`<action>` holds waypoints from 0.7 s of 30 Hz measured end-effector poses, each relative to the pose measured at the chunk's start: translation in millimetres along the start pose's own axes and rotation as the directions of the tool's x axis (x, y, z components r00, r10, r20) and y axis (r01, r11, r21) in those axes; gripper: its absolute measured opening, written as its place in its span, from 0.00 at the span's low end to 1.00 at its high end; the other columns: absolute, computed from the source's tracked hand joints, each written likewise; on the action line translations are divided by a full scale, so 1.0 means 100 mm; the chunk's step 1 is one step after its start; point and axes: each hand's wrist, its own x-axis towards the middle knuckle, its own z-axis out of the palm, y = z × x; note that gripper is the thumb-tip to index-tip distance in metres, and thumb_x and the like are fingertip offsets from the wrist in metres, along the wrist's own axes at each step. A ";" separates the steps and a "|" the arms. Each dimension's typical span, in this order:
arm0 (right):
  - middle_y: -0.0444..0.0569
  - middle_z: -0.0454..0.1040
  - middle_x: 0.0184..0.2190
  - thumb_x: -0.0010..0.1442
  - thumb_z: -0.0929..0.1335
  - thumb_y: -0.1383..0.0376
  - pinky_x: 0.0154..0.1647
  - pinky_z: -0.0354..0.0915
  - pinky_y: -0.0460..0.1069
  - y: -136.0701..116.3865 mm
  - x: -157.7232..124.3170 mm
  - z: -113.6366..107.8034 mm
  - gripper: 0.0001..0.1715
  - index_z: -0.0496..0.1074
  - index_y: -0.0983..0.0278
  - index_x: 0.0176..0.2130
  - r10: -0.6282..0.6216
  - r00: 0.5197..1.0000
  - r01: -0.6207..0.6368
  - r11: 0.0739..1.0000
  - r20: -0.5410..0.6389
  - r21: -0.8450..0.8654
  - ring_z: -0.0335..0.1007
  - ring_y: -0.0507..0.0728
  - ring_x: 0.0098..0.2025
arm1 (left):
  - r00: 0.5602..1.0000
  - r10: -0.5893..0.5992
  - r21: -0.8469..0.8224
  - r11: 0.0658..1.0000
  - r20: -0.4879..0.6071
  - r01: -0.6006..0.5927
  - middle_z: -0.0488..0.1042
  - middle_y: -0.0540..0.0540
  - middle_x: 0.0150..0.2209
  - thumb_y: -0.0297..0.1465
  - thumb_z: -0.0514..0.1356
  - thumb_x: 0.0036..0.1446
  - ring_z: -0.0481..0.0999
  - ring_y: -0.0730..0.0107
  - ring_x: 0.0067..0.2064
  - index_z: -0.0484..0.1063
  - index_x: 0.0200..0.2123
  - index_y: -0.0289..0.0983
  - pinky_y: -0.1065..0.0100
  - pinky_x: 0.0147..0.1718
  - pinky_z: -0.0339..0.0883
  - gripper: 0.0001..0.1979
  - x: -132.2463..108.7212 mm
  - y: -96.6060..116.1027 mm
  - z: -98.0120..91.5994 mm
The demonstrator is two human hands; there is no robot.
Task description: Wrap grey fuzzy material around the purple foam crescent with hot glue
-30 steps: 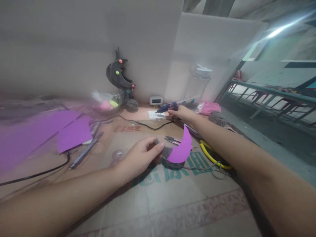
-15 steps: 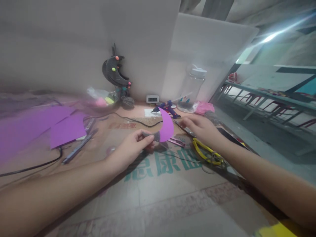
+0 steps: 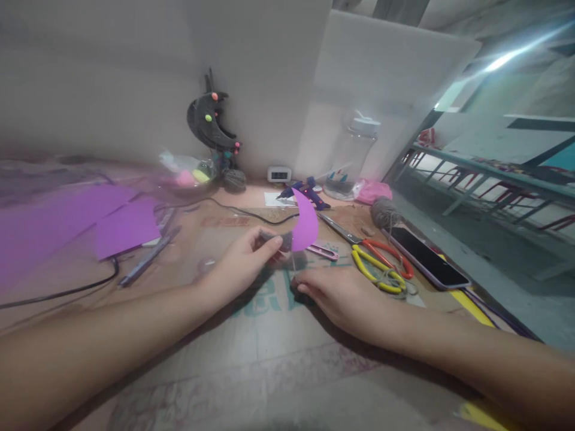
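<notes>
My left hand pinches a purple paper crescent by its lower end, which is wrapped in grey yarn. The crescent's bare tip points up. From the wrapped end a thin strand of yarn runs down to my right hand, whose fingers are closed on it low over the table. Just beyond the crescent lies a pink craft knife. Scissors with red-orange handles and a yellow-handled tool with yarn tangled round it lie right of my hands.
A blue glue gun, a small digital clock and a clear bottle stand at the back. A phone and a ball of grey yarn lie right. Purple paper and a dark crescent ornament are left.
My right hand has come from beside the scissors down and left to the yarn below the crescent, uncovering the scissors and phone. My left hand keeps its hold on the crescent.
</notes>
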 end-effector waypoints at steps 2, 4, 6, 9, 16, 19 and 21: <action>0.48 0.76 0.29 0.68 0.61 0.62 0.29 0.56 0.48 0.00 -0.04 0.03 0.14 0.73 0.64 0.39 -0.104 0.993 0.097 0.988 -0.050 -0.121 0.71 0.55 0.30 | 1.000 0.003 0.017 1.000 -0.005 -0.003 0.76 0.51 0.27 0.33 0.59 0.59 0.75 0.70 0.31 0.69 0.31 0.38 0.68 0.34 0.68 0.06 0.00 0.00 0.00; 0.49 0.75 0.28 0.68 0.62 0.58 0.28 0.55 0.50 0.01 -0.08 0.02 0.16 0.73 0.66 0.40 -0.167 0.980 0.143 0.969 -0.109 -0.199 0.69 0.57 0.29 | 1.000 0.003 0.015 1.000 -0.011 -0.003 0.76 0.50 0.27 0.33 0.59 0.59 0.75 0.69 0.31 0.69 0.31 0.38 0.68 0.33 0.68 0.06 0.00 0.00 0.00; 0.50 0.74 0.27 0.67 0.62 0.57 0.29 0.55 0.50 0.01 -0.12 -0.04 0.17 0.73 0.66 0.37 -0.178 0.975 0.146 0.965 -0.133 -0.220 0.68 0.57 0.29 | 1.000 0.003 0.011 1.000 -0.022 -0.002 0.77 0.49 0.28 0.34 0.59 0.59 0.75 0.69 0.31 0.69 0.31 0.38 0.68 0.34 0.68 0.06 0.00 0.00 -0.01; 0.47 0.73 0.26 0.68 0.61 0.61 0.30 0.55 0.49 -0.06 -0.18 -0.14 0.17 0.73 0.65 0.33 -0.226 0.973 0.219 0.968 -0.052 -0.124 0.66 0.54 0.28 | 0.999 0.004 -0.006 1.000 -0.041 -0.004 0.77 0.49 0.29 0.34 0.59 0.59 0.75 0.69 0.31 0.69 0.32 0.37 0.68 0.34 0.67 0.07 0.00 -0.01 -0.02; 0.44 0.72 0.25 0.65 0.65 0.54 0.33 0.57 0.46 -0.18 -0.23 -0.27 0.20 0.70 0.64 0.29 -0.277 0.960 0.268 0.952 0.047 0.150 0.65 0.52 0.30 | 0.999 -0.028 -0.061 0.998 -0.038 0.025 0.76 0.48 0.29 0.35 0.59 0.59 0.76 0.68 0.32 0.68 0.33 0.37 0.66 0.36 0.68 0.07 0.01 -0.03 -0.02; 0.44 0.73 0.25 0.67 0.64 0.55 0.34 0.59 0.44 -0.17 -0.21 -0.38 0.20 0.72 0.64 0.29 -0.220 0.962 0.169 0.946 0.163 0.277 0.67 0.51 0.30 | 0.999 -0.033 -0.065 0.997 -0.026 0.031 0.76 0.49 0.29 0.35 0.59 0.60 0.76 0.69 0.32 0.67 0.33 0.37 0.66 0.36 0.68 0.07 0.00 -0.03 -0.02; 0.45 0.77 0.32 0.68 0.63 0.59 0.36 0.60 0.43 -0.19 -0.20 -0.47 0.13 0.75 0.61 0.38 -0.193 0.945 0.096 0.936 0.264 0.339 0.71 0.50 0.34 | 0.999 -0.030 -0.064 0.998 -0.020 0.029 0.76 0.49 0.29 0.36 0.58 0.60 0.75 0.69 0.32 0.67 0.34 0.37 0.67 0.36 0.68 0.08 0.00 -0.03 -0.02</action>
